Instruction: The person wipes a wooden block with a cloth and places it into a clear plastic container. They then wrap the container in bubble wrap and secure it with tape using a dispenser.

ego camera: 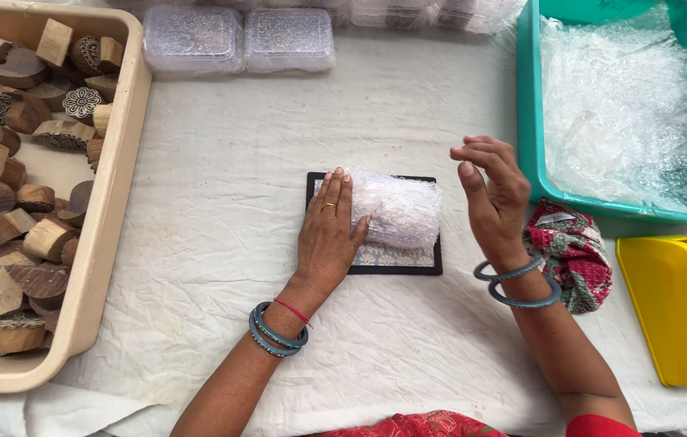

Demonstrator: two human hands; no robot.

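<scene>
Dead centre of the frame, the left hand (329,235) lies flat with fingers stretched out, pressing a bubble-wrapped white bundle (396,209) onto a black square mat (376,263). The right hand (493,198) hovers just right of it, fingers loosely curled, gripping nothing. Beige plastic tray of carved wooden blocks (121,202) at the left edge.

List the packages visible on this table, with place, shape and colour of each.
Bubble-wrapped bundle: centre, on a dark mat, under the left hand; rounded, clear white.
Two wrapped packs: top edge; flat, rectangular, clear over patterned grey.
More wrapped packs: top, partly cut off.
</scene>
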